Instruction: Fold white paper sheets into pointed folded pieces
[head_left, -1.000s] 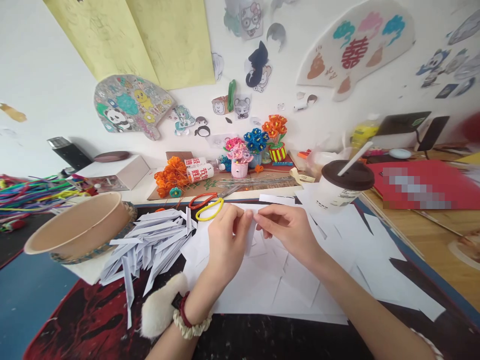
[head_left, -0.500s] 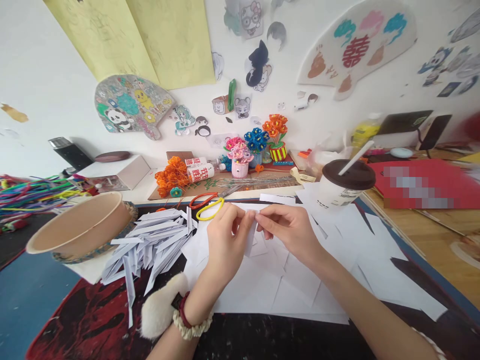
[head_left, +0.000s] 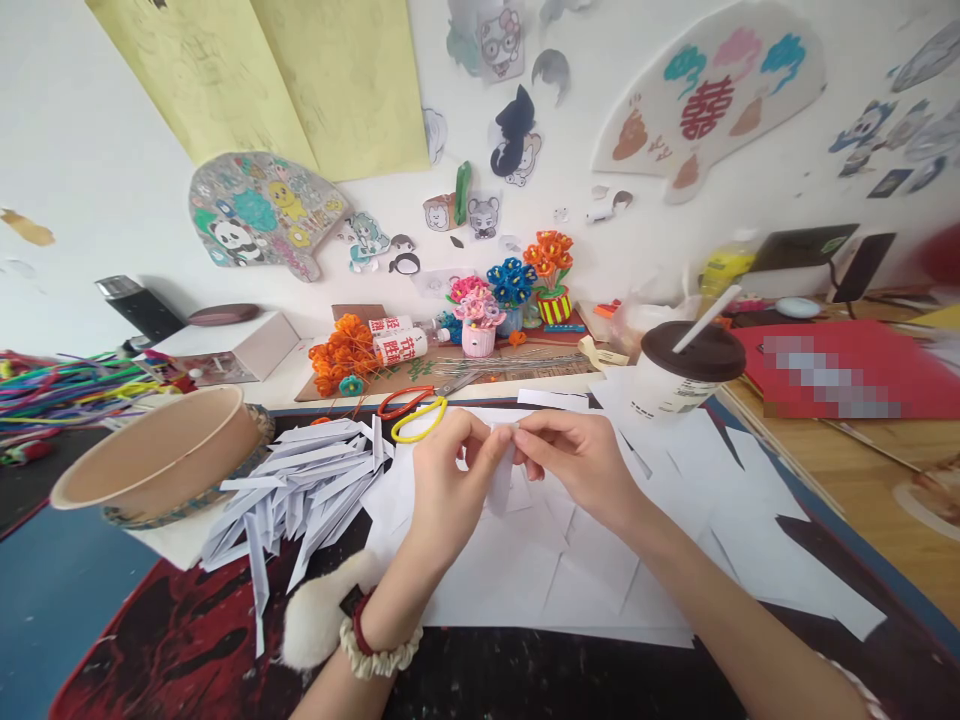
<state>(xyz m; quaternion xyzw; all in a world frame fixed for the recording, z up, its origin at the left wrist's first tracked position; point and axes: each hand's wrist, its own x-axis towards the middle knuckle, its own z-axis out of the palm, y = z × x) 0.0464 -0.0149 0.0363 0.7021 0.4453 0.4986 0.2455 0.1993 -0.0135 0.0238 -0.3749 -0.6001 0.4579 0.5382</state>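
Left hand [head_left: 454, 485]: thumb and fingers pinched together on a slip [head_left: 499, 492] of white paper, so pretty much closed, with a little gap showing behind the thumb.
Right hand [head_left: 581, 462]: also pinched, thumb and index right up against the left thumb at the slip's top end; the other fingers are curled in and partly hidden.
The slip: up between the two hands, hanging down below the fingertips, over the loose sheets [head_left: 517, 590]. Can't really make out its folds, sorry.
Folded strips [head_left: 300, 490]: big messy heap left of the left hand, one poking out toward the near edge.
Bowl [head_left: 169, 470]: tan one, just left of the heap.
Scissors [head_left: 429, 390]: one orange loop, one yellow, lying just beyond the left hand.
Wrist stuff: red and cream scrunchies [head_left: 382, 655] on the left.
Cup [head_left: 686, 365]: brown lid, white straw, beyond the right hand.
Flowers [head_left: 478, 300]: pink, blue and orange ones in pots by the wall.
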